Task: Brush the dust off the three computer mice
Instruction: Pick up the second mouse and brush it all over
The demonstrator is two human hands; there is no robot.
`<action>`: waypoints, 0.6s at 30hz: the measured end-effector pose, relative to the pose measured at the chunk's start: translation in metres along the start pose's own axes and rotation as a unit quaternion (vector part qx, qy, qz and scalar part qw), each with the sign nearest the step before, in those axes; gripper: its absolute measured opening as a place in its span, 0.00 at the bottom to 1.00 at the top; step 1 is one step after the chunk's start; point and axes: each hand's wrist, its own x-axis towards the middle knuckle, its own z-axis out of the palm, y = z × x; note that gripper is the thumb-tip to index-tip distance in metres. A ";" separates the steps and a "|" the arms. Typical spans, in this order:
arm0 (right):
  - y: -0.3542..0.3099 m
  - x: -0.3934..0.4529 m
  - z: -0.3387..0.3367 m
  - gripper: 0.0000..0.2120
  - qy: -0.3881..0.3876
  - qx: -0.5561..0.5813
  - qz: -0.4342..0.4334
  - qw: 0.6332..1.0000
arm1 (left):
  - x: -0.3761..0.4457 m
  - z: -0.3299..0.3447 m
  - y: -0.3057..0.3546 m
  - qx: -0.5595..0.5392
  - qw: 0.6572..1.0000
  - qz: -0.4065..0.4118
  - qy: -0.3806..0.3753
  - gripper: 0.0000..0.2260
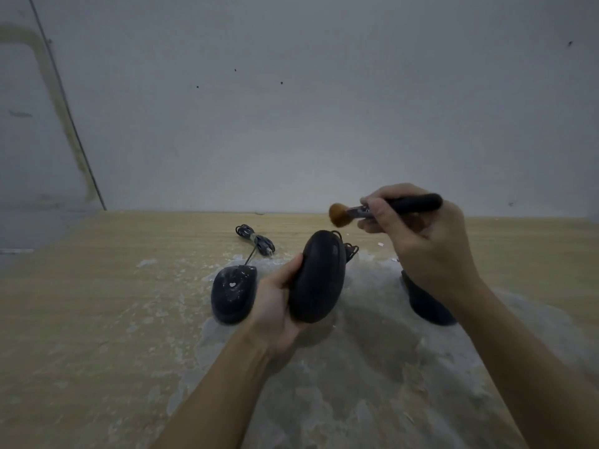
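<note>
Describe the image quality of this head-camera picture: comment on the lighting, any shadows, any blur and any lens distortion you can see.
Head view: dim, flat, bluish light; a soft shadow lies on the wooden table under the held mouse; the brush bristles look slightly blurred; wide-angle distortion bows the table's far edge and stretches the forearms; the third mouse is mostly hidden behind the right hand.

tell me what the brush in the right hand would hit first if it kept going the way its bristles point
Probably nothing: the right hand holds the brush with its bristles pointing left, above the front end of the mouse in the left hand. That way looks free, though depth is unclear.
</note>
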 end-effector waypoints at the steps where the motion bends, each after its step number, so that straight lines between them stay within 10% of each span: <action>1: -0.003 0.000 -0.001 0.06 -0.033 0.049 0.016 0.998 | -0.001 0.001 0.000 0.006 1.000 0.007 0.008 0.16; 4: -0.005 -0.003 0.005 0.07 -0.108 0.051 0.040 0.992 | -0.004 0.006 0.000 0.019 0.999 0.028 0.021 0.18; 8: 0.003 -0.001 0.007 0.04 0.043 -0.034 -0.003 0.998 | -0.003 0.007 0.002 0.003 0.999 0.030 0.027 0.19; 13: -0.006 -0.003 0.008 0.05 -0.097 0.110 0.052 0.988 | -0.004 0.009 0.004 0.015 0.998 0.041 0.042 0.16; 18: 0.009 -0.002 0.003 0.04 0.048 0.023 0.017 0.998 | -0.002 0.000 0.006 -0.029 0.997 0.021 0.071 0.17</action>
